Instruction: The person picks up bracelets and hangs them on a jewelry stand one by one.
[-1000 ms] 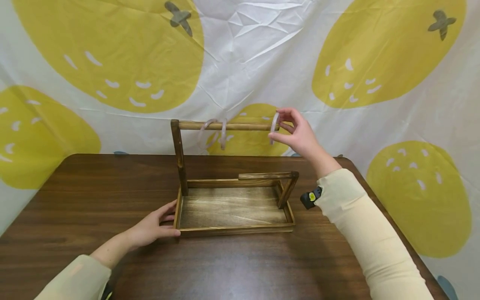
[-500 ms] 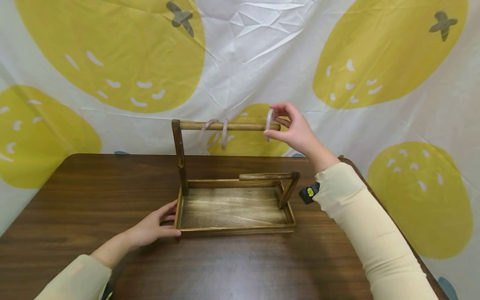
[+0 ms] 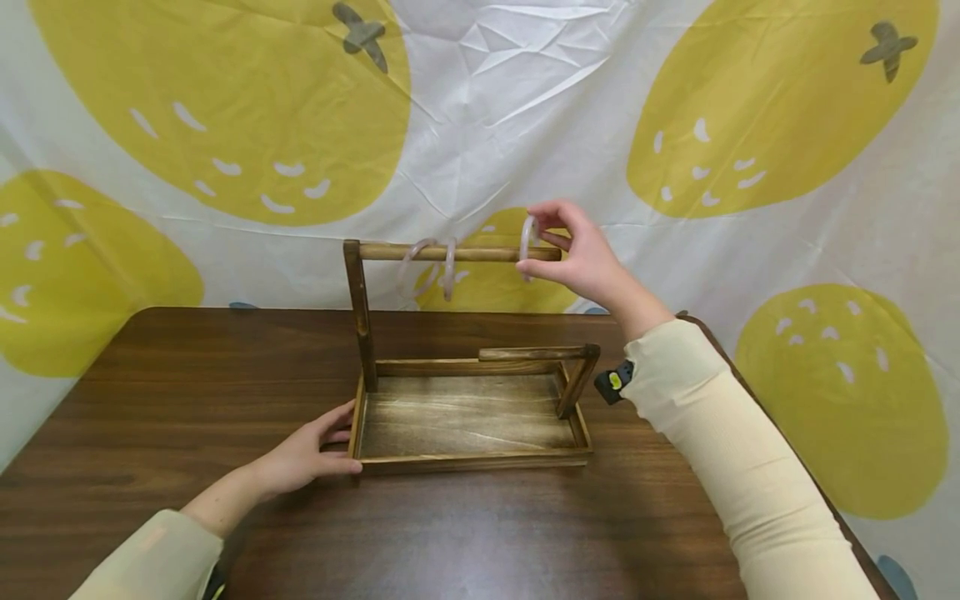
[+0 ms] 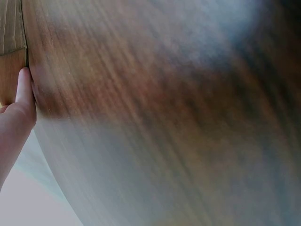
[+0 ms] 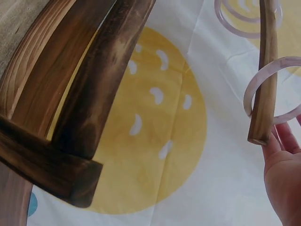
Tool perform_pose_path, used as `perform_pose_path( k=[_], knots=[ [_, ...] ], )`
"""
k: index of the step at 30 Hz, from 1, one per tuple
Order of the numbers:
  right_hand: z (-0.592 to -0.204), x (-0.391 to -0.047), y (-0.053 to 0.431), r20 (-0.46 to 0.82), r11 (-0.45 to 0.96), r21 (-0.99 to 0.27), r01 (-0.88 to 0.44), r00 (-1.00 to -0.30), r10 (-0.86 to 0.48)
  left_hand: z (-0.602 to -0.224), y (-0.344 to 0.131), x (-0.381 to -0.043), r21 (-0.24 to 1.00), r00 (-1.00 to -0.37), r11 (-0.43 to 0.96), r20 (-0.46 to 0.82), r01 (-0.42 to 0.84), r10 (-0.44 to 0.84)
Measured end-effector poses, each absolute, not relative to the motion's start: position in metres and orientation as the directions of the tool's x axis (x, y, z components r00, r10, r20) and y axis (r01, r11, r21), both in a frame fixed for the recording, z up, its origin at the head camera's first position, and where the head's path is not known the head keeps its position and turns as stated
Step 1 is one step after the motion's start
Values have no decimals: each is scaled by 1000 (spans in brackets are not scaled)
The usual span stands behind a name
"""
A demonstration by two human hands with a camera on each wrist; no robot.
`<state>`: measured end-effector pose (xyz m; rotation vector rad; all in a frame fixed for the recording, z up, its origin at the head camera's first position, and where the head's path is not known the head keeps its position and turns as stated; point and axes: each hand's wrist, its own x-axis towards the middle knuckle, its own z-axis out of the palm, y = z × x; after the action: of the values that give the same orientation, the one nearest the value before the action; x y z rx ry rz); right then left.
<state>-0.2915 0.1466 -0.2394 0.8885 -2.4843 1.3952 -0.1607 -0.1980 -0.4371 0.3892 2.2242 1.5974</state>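
Note:
In the head view my right hand (image 3: 581, 254) pinches a pale lilac bangle (image 3: 527, 237) between thumb and fingertips, near the free right end of the stand's upper bar (image 3: 495, 253). The right wrist view shows that bar passing through the bangle (image 5: 256, 84). Two similar bangles hang further left on the same bar, one upright bangle (image 3: 449, 271) and one tilted bangle (image 3: 403, 271). My left hand (image 3: 300, 454) rests against the left end of the wooden stand's tray (image 3: 472, 460), its straight thumb at the front corner and the other fingers along the end wall.
A lower, shorter bar (image 3: 532, 353) juts leftward from a post (image 3: 577, 383) at the tray's right end. A tall post (image 3: 358, 317) carries the upper bar on the left. Behind the dark wooden table (image 3: 225, 367) hangs a white cloth (image 3: 510, 100) with yellow fruit prints.
My right hand has moved a little left along the upper bar, bringing the pinched bangle further in from the bar's free end. The left hand, the stand and the two hanging bangles stay put.

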Motion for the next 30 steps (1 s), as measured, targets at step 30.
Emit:
perform_pose_path(
  k=[30],
  knots=[
    [-234, -290, 113, 378, 414, -682, -602, -776, -505, -436, -198, -160, 950, -894, 312, -124, 18, 430]
  ],
)
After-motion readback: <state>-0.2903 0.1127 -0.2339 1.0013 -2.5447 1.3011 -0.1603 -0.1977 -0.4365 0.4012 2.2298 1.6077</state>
